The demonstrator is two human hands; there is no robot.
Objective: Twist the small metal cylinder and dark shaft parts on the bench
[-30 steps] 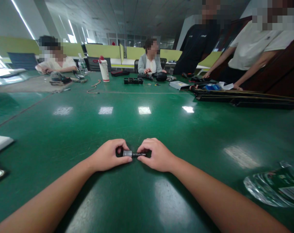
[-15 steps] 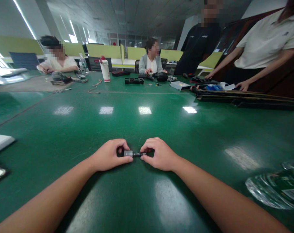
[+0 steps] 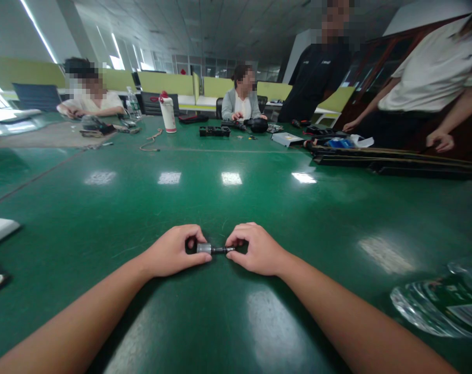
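Observation:
Low over the green table (image 3: 197, 202), my left hand (image 3: 169, 253) pinches a short silver metal cylinder (image 3: 204, 248) between thumb and fingers. From the cylinder's right side a thin dark rod (image 3: 218, 250) sticks out, lying level in line with it. My right hand (image 3: 257, 250) closes thumb and fingertips on the rod's far end, where a shiny tip shows. Both hands are close together in front of me. The fingers partly hide the ends, and I cannot tell what kind of part this is.
A clear plastic bottle (image 3: 442, 306) lies at the right. White objects (image 3: 0, 232) sit at the left edge. Farther back are a white flask (image 3: 168, 113), a black part (image 3: 214, 131), a grey box (image 3: 286, 138) and long dark bars (image 3: 345, 156). Several people are around the table.
My hands keep their hold on the metal part, with barely any movement. At the right, a standing person's hand has lifted and moved right, away from the pile. The view has shifted slightly.

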